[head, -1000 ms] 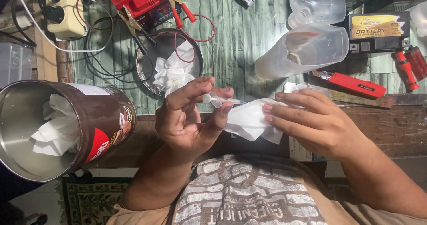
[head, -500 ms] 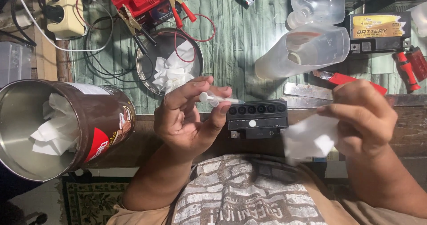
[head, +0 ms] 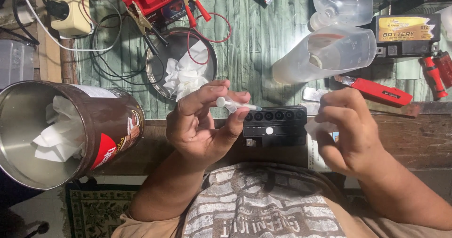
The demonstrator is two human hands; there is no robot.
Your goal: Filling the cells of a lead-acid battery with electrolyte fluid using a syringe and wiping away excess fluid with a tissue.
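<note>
Fingertips of left hand (head: 202, 125) pinch a small white-capped tube (head: 230, 105) over the black battery (head: 275, 125); right hand (head: 346, 125) clutches white tissue (head: 314, 126).

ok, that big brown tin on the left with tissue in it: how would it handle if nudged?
The brown tin lies on its side, open mouth toward the camera, so its round wall would probably let it roll. It holds only crumpled white tissue, so it is likely light for its size. The metal wall looks stiff, and its glossy label may be a little slippery.

right hand (head: 351, 130) withdrawn, tissue (head: 316, 127) balled smaller
</note>
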